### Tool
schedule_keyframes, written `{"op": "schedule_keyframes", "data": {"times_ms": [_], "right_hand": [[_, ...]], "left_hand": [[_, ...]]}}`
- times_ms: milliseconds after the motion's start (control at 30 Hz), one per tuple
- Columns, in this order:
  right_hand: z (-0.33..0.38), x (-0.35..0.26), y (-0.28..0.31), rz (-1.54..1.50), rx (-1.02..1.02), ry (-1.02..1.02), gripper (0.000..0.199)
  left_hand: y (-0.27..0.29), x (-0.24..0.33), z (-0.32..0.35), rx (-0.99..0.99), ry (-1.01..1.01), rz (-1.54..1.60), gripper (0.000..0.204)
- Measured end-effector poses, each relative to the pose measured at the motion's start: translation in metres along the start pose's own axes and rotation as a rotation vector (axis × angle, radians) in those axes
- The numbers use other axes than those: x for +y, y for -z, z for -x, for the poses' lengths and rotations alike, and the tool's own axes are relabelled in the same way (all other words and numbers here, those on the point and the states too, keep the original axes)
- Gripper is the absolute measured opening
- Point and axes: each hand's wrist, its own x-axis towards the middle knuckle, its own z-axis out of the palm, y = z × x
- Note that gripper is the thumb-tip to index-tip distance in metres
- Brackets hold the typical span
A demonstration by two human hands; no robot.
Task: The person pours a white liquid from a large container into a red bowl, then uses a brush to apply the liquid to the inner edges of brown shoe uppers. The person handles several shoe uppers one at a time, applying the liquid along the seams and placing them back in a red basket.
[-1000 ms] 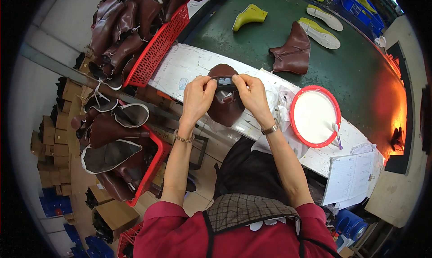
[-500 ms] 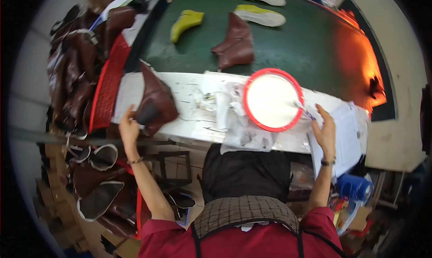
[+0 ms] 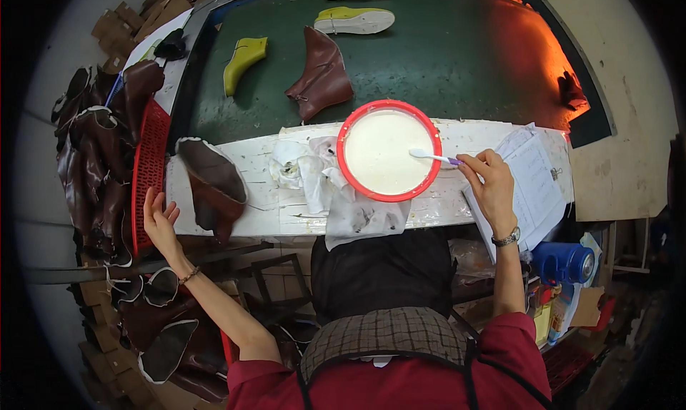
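My right hand (image 3: 491,190) pinches the handle of a white and purple toothbrush (image 3: 444,158). The brush's head is over or in the white liquid (image 3: 386,156), inside a red-rimmed round tub (image 3: 348,176). At the left, my left hand (image 3: 161,223) has its fingers apart and holds nothing. Just right of it, a brown boot upper (image 3: 227,208) is on the white board (image 3: 268,210), slightly blurred, its wide opening facing up. Another brown boot upper (image 3: 319,81) lies on the dark green belt beyond the tub.
Yellow lasts with pale soles (image 3: 354,21) and a yellow last piece (image 3: 243,65) lie on the green belt (image 3: 429,60). Crumpled white cloths (image 3: 307,178) sit left of the tub. A red basket (image 3: 148,168) with brown uppers borders the left; papers (image 3: 529,178) lie right, above a blue jug (image 3: 563,262).
My right hand has closed on the toothbrush, which it was only near before. My left hand has come away from the boot upper, which has turned its opening upward. The view has shifted.
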Motion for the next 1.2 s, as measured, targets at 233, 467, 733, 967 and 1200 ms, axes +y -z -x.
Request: {"op": "schedule_keyframes", "data": {"times_ms": [233,467,733,967,1200], "right_hand": [[-0.004,-0.006,-0.001,0.065,0.027,0.076,0.015],[0.011,0.012,-0.024,-0.321,0.109,-0.043,0.014],[-0.003,0.007,-0.014,-0.468,0.072,-0.135,0.013],[-0.046,-0.053,0.020,-0.502,0.057,0.322,0.019],[-0.045,-0.063,0.014,-0.513,0.129,0.289,0.019]], "left_hand": [[-0.054,-0.048,0.001,-0.207,-0.301,-0.623,0.085],[-0.081,0.043,0.027,-0.340,-0.105,-0.102,0.042],[-0.109,0.089,0.119,-0.832,0.378,0.452,0.045],[-0.137,0.122,0.157,-1.208,0.599,0.561,0.051],[-0.134,0.113,0.152,-1.034,0.460,0.679,0.059]]}}
